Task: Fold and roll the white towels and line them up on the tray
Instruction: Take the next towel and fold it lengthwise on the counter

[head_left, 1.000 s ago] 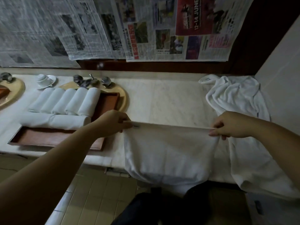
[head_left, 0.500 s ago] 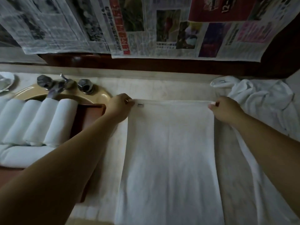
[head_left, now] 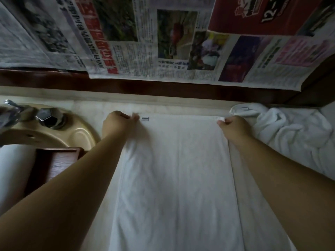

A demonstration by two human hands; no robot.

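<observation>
Two bare hands on the job here, each pinching a far corner of one flat white towel (head_left: 177,178). Going left to right from the 9 o'clock edge: rolled white towel (head_left: 12,171) poking into view, sitting in a dark reddish-brown wooden tray (head_left: 54,163), only its right end showing. Just above that, around 10 o'clock, a beige oval sink basin (head_left: 78,133) with chrome faceted tap knobs (head_left: 48,115) on its rim. Can't tell how many rolls are on the tray from this angle.

Next, left hand (head_left: 117,124) at about 11 o'clock from centre, thumb and fingers closed tight on the towel's far-left corner, right beside a small sewn-in label (head_left: 145,119). Bit blurry there, so exact finger layout not clear. Towel spread flat down the middle of the pale marble counter (head_left: 90,109), far edge pulled straight between both hands, near end running off the bottom at 6 o'clock.

Then right hand (head_left: 233,127) at about 1 o'clock, nipping the far-right corner the same way. Off at 3 o'clock, a crumpled heap of white towels (head_left: 290,131), just beside the right wrist. Across the whole top, 12 o'clock, sheets of printed newspaper (head_left: 163,42) hung over a dark wood panel.
</observation>
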